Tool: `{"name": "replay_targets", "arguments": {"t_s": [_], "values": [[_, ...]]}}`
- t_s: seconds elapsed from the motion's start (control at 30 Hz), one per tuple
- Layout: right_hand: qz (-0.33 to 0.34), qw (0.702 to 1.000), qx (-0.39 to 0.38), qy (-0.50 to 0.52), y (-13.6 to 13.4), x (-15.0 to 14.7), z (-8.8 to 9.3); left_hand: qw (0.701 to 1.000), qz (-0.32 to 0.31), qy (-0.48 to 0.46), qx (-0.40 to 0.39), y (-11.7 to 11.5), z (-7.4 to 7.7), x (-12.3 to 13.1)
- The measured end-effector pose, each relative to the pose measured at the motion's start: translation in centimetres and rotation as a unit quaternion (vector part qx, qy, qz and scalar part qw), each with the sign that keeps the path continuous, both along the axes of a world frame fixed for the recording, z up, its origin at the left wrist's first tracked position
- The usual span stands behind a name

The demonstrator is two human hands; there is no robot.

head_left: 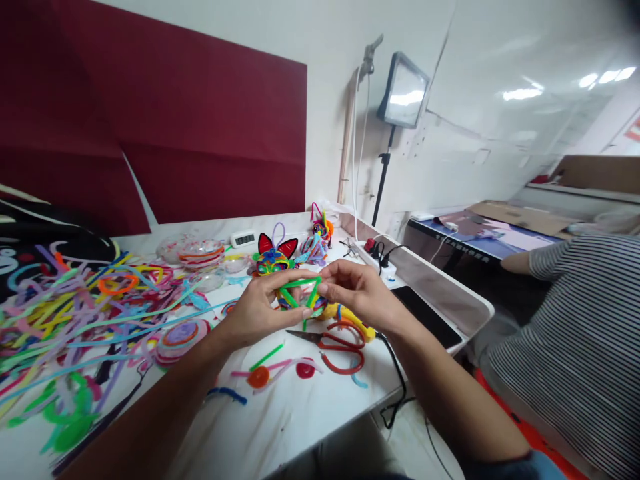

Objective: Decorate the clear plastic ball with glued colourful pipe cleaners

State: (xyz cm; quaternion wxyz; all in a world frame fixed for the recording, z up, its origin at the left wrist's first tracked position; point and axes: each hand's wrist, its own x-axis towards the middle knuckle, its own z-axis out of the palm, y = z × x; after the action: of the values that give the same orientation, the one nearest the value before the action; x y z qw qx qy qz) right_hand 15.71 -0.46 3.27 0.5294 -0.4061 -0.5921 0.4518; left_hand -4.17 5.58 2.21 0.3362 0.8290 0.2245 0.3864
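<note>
My left hand (265, 303) is closed around the side of a small clear, shiny piece with green pipe cleaner (313, 293) strips across it, some set in a V. The fingers and thumb of my right hand (357, 290) pinch the upper right end of the green strips. Just below both hands lie scissors (345, 347) with orange-red handles, blades slightly apart. A yellow tool (367, 331), partly hidden by my right hand, rests beside them. Behind my hands stands a colourful cat-eared mask (273, 259). A loose green strip (267, 357) and coiled orange disc (259, 377) lie nearer me.
Many pipe cleaners (100, 313) cover the table's left side. Coiled discs (184, 340), a white timer (243, 239), a power strip (387, 270) and a black phone-like slab (425, 317) lie around. A person in a striped top (565, 347) sits at the right.
</note>
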Motion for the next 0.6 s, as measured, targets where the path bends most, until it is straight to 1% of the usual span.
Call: {"name": "replay_targets", "arguments": {"t_s": [0.17, 0.27, 0.33, 0.47, 0.6], "values": [[-0.006, 0.997, 0.057, -0.047, -1.0, 0.2, -0.6, 1.0, -0.005, -0.011, -0.019, -0.3, 0.0, 0.1], [0.012, 0.998, 0.052, -0.04, -0.9, 0.4, -0.9, 0.999, -0.011, -0.023, -0.046, -0.4, 0.0, 0.1], [0.027, 0.998, 0.047, -0.019, -0.7, 0.6, -1.0, 0.998, -0.016, -0.023, -0.047, -0.4, 0.0, 0.1], [0.044, 0.998, 0.034, -0.003, -0.4, 0.9, -1.0, 1.0, -0.015, -0.009, -0.022, -0.3, 0.1, 0.1], [0.054, 0.998, 0.022, -0.001, -0.3, 1.0, -0.6, 0.999, -0.012, 0.014, 0.034, -0.3, 0.5, 0.0]]}}
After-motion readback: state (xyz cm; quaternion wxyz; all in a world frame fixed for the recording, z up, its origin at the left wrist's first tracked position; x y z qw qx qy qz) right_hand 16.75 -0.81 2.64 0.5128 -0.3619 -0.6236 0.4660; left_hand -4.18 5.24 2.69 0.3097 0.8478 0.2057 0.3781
